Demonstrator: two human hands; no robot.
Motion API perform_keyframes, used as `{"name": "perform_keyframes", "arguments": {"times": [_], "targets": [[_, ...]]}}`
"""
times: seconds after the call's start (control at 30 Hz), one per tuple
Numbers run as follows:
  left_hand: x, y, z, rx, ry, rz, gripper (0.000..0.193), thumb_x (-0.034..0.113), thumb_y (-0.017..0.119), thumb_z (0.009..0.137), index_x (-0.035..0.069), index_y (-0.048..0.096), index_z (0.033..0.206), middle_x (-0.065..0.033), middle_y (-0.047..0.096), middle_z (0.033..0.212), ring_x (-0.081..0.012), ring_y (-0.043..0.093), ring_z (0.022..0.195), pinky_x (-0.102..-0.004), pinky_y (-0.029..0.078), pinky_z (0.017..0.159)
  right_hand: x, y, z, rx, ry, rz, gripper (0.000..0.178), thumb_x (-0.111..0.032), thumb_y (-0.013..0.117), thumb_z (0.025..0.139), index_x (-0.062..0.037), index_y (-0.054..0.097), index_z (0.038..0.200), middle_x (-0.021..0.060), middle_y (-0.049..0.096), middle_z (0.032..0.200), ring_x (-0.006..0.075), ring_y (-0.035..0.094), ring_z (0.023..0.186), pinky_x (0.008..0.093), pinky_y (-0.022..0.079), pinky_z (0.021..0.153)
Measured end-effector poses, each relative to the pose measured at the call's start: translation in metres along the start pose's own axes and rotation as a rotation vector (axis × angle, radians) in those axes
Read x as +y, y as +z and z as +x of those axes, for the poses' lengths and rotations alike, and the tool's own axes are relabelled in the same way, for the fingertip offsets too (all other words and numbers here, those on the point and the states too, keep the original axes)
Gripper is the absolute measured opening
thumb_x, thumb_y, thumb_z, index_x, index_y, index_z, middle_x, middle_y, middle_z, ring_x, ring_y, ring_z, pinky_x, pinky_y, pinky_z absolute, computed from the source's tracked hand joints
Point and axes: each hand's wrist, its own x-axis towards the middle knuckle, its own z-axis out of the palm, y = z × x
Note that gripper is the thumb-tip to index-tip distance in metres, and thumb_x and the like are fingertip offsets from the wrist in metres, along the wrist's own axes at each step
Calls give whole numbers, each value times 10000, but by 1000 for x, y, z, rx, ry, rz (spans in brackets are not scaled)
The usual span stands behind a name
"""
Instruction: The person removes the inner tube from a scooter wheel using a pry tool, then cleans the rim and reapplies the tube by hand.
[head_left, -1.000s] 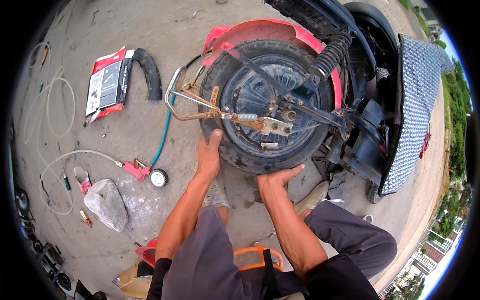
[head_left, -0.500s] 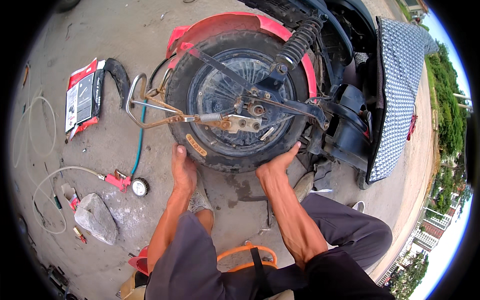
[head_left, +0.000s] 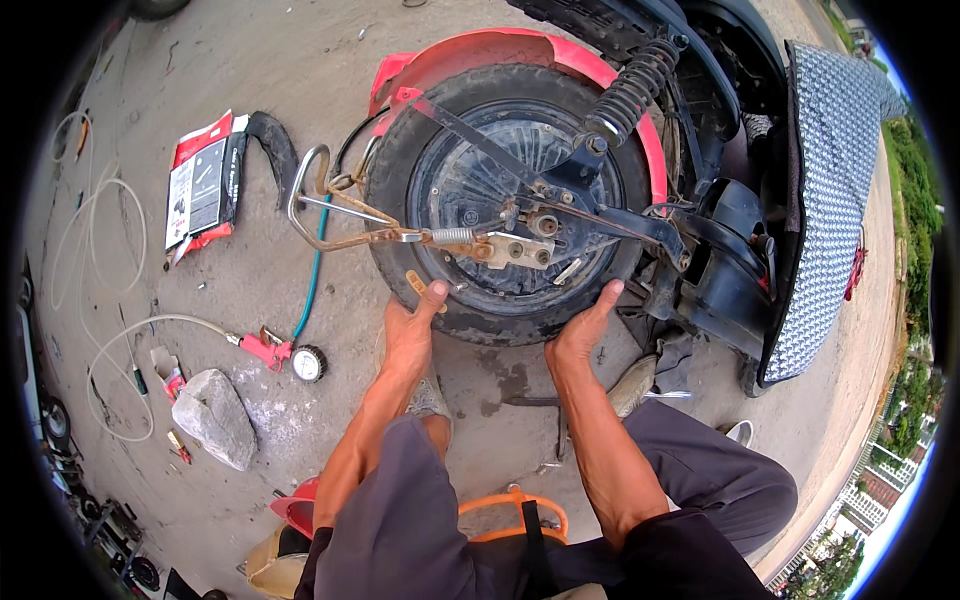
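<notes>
A scooter wheel with a worn black tyre (head_left: 505, 327) and a dusty dark hub (head_left: 470, 175) fills the upper middle of the view. My left hand (head_left: 408, 338) grips the tyre's near left edge, its thumb on the sidewall by a small orange patch and its fingers hidden behind the rubber. At the near right edge, my right hand (head_left: 578, 338) holds the same tyre, thumb pointing up and fingers out of sight. A red mudguard (head_left: 490, 45) arches over the far side. The rusty metal stand (head_left: 345, 235) sticks out left, and a coil-spring shock absorber (head_left: 640, 90) rises at upper right.
On the ground at left lie a red-and-white package (head_left: 203, 190), a red inflator with a round gauge (head_left: 308, 363), coiled clear hose (head_left: 145, 240) and a grey rock (head_left: 215, 420). The scooter's patterned silver-grey cover (head_left: 835, 200) stands at right. An orange frame (head_left: 515, 500) sits between my legs.
My left hand has shifted right along the tyre, and its thumb now lies over the sidewall. My right hand keeps its hold. The whole view has moved slightly, so everything appears further right.
</notes>
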Motion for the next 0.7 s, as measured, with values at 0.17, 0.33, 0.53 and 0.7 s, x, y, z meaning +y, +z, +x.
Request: {"name": "perform_keyframes", "arguments": {"times": [0.17,0.33,0.53,0.7], "targets": [[45,-6,-35,-21,-55,919,649,550,729,869,-44,647,1116,-130,699,977,-215,650,896,-370,510,746,-19,-5,9,-29,5,-100,838,-649,546,951,17,451,1450,124,549,1429,283,560,1251,402,417,1088],[63,-4,-41,42,1071,1062,311,177,858,709,75,675,938,-64,594,825,-282,554,770,-392,431,643,16,-6,-39,-126,119,103,815,-654,531,953,-116,357,1539,49,375,1584,276,384,1417,448,285,1182],[49,32,-20,-119,1095,1168,240,112,821,714,57,657,881,-62,573,863,-270,533,843,-401,409,736,18,11,-37,-71,87,198,772,-641,496,977,-98,386,1514,70,430,1545,276,444,1368,436,325,1160],[35,35,-14,-207,1178,1047,213,58,794,700,48,644,849,-66,554,841,-274,523,807,-400,412,700,4,15,-29,23,60,79,781,-632,501,982,-53,398,1497,85,479,1497,275,492,1322,410,363,1131]]}}
